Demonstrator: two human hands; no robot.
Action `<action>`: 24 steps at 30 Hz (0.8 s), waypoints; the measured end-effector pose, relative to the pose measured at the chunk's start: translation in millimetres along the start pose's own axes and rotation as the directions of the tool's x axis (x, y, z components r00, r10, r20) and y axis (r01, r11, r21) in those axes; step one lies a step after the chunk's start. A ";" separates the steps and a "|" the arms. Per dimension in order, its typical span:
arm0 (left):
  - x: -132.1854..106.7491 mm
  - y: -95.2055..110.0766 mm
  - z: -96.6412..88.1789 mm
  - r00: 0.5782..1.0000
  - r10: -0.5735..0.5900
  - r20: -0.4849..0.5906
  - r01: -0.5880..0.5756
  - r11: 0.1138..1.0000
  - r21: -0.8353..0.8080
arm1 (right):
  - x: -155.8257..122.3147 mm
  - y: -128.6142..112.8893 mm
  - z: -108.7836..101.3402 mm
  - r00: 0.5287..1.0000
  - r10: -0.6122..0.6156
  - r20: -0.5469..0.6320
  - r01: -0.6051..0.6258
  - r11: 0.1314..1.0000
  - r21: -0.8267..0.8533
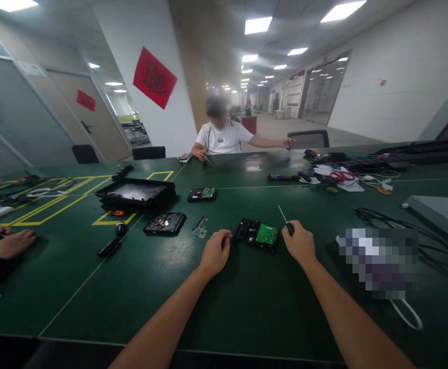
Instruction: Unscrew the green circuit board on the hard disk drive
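Observation:
A black hard drive (247, 231) with a green circuit board on its upper face lies flat on the table between my two hands. My left hand (216, 251) rests just left of the drive. Its fingers are curled together, and whatever they may pinch is hidden. On the other side, my right hand (300, 243) is wrapped round the dark handle of a screwdriver (282, 213). The thin shaft points up and away, clear of the drive. Beyond my left hand are a loose circuit board (199, 228), a black hard drive (165, 223) and another drive with a green board (202, 194).
A black tray (136, 193) stands at the left, with a dark tool (113, 240) nearer me. Another person's hands (12, 242) are at the left edge. Across the table sits a person (224, 136). Cables, papers (339, 177) and a grey metal box (439, 212) lie right.

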State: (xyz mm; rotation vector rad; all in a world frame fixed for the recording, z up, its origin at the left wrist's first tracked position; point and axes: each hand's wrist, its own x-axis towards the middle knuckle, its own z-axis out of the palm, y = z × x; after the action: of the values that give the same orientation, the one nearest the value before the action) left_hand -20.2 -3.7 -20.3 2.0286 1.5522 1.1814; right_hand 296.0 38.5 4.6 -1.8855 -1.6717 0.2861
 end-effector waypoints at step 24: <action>-21.2 20.1 -7.8 0.998 -0.002 0.057 -0.015 0.953 0.304 | -7.1 -0.1 3.3 0.995 -0.085 0.050 0.076 0.986 0.151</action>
State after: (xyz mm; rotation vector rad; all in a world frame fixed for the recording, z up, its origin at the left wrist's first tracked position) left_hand -14.8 -31.9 -10.6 2.2359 1.7929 0.9218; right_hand 292.8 32.6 0.4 -1.7104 -1.7095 0.4234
